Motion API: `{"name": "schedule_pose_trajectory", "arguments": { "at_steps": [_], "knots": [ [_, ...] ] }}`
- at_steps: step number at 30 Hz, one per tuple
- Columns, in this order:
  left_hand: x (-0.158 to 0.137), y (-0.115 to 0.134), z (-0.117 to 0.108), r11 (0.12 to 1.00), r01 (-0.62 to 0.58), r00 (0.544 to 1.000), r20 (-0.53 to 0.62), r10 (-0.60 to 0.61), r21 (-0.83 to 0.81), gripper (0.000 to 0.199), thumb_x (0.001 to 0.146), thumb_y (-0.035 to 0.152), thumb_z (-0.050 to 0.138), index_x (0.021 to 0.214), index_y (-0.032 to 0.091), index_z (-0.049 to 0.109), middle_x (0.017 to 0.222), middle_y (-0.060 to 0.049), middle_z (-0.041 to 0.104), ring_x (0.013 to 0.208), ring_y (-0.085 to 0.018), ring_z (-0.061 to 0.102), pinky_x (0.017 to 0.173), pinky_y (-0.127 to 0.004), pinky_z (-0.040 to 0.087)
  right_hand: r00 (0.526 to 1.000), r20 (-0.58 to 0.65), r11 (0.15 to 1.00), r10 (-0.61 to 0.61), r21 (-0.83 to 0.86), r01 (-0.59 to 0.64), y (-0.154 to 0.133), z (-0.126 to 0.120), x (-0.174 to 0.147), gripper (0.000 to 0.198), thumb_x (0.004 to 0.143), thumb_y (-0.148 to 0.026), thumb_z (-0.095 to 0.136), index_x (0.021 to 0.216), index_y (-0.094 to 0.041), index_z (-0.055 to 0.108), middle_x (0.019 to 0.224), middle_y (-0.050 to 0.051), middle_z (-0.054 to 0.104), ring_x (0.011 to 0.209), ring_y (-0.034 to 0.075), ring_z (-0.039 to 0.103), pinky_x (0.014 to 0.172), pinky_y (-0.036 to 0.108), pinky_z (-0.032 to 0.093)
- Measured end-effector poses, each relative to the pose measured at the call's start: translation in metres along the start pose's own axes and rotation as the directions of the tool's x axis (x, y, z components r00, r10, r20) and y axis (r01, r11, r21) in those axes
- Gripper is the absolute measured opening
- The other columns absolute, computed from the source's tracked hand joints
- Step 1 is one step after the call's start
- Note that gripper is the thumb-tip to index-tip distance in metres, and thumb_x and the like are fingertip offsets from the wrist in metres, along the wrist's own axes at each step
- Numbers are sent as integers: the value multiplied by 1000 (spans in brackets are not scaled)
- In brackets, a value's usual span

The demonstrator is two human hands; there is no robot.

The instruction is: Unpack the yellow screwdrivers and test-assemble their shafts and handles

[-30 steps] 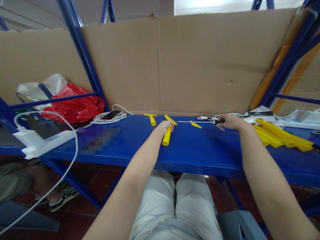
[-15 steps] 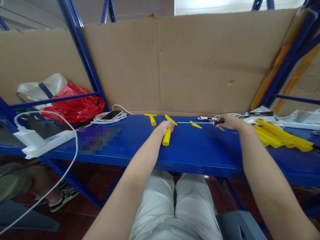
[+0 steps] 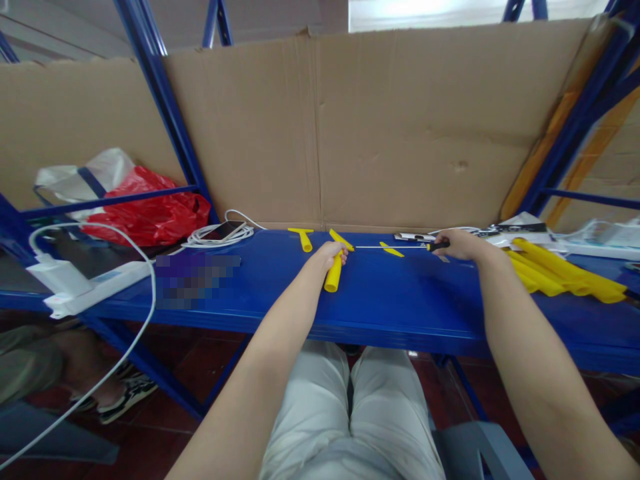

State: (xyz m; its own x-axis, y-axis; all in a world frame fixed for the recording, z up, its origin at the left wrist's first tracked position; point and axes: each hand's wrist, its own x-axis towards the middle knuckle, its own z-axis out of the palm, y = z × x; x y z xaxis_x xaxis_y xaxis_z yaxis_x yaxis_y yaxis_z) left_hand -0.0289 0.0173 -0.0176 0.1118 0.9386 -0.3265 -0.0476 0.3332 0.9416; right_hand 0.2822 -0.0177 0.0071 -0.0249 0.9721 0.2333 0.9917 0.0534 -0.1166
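Note:
My left hand [image 3: 334,252] is wrapped round a yellow T-shaped handle piece [image 3: 333,277], its round end toward me and its flat crosspiece pointing away. A screwdriver [image 3: 395,247] with a long thin shaft and black-and-yellow handle is gripped in my right hand [image 3: 455,244]. The shaft points left, its tip close to the crosspiece; I cannot tell whether they touch. A flat yellow strip [image 3: 391,249] lies just by the shaft. Left of my left hand another yellow T-shaped piece [image 3: 305,240] rests on the blue shelf table [image 3: 390,300].
Several yellow tubes [image 3: 560,270] lie at the right, near papers [image 3: 520,230]. Coiled white cable [image 3: 220,233], a power strip [image 3: 100,287] and a red plastic bag [image 3: 150,210] are at the left. A cardboard wall [image 3: 400,127] stands behind. Another person's leg [image 3: 83,367] shows lower left.
Almost nothing differs. The screwdriver's tip sits very slightly farther right of the yellow crosspiece; both hands keep their grips.

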Motion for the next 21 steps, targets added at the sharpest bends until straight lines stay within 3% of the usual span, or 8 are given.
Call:
{"name": "schedule_pose_trajectory", "arguments": {
  "at_steps": [21],
  "knots": [
    [-3,0,1,1000,-15,1000,-8,15,-2,20,85,2,43,70,14,48,46,5,41,32,-3,31,35,-15,25,994,-58,995,-97,-5,97,2,-1,1,18,63,-33,65,78,-24,68,71,2,69,67,19,62,58,26,44]
  ]
}}
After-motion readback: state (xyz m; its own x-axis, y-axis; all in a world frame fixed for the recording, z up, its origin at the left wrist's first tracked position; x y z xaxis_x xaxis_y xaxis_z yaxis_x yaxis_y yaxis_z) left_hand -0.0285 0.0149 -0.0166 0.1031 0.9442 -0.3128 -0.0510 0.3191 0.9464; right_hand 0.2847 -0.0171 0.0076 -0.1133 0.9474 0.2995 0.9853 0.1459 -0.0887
